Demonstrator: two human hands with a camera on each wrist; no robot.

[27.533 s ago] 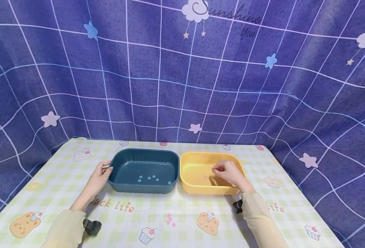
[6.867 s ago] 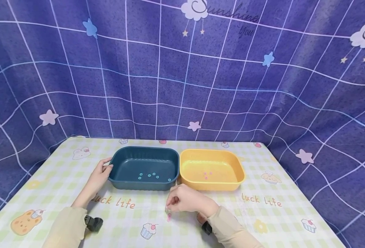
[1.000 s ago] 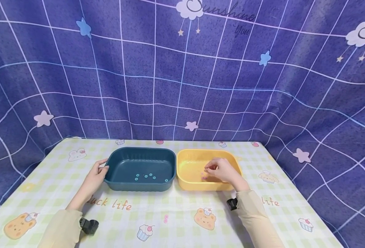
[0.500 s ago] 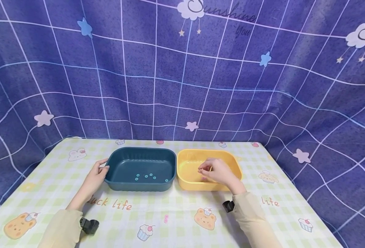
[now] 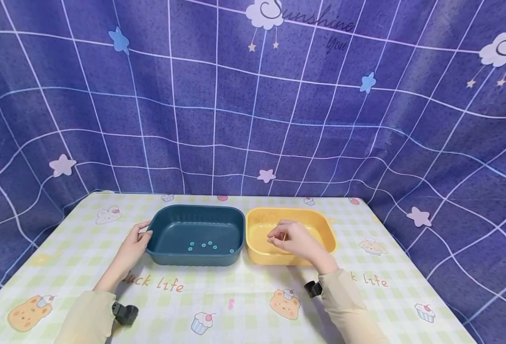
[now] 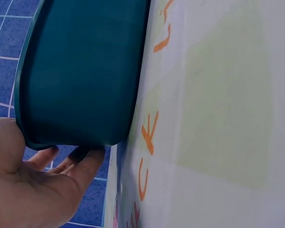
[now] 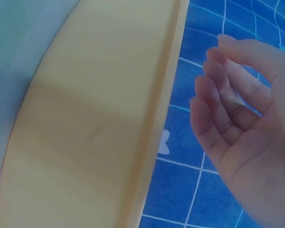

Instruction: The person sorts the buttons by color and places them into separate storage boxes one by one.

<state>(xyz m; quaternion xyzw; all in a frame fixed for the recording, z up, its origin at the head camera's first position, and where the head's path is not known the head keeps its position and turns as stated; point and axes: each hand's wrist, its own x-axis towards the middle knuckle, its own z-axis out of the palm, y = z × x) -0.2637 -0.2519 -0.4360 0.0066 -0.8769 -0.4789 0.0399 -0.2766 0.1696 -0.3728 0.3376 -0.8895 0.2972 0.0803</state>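
My left hand [image 5: 134, 242] holds the left end of the dark teal tray [image 5: 195, 259]. In the left wrist view its thumb is at the rim and its fingers [image 6: 88, 166] press the outer wall. Several small teal buttons [image 5: 203, 245] lie on this tray's floor. My right hand [image 5: 293, 241] hovers over the yellow tray [image 5: 257, 255]. In the right wrist view its fingers [image 7: 211, 88] are loosely bent, the thumb tip close to the index fingertip, and I see nothing held. Pink buttons [image 5: 231, 304] lie on the tablecloth in front; the right hand hides part of the yellow tray's floor.
The two trays stand side by side on a checked tablecloth [image 5: 150, 315] with printed bears, cupcakes and lettering. A blue grid-patterned curtain [image 5: 201, 95] hangs behind the table. Each wrist wears a small black camera [image 5: 125, 313].
Over the last second my right hand has moved left and slightly toward me above the yellow tray. The left hand stays at the teal tray. Fewer pink buttons lie on the cloth than 27.5 seconds ago.
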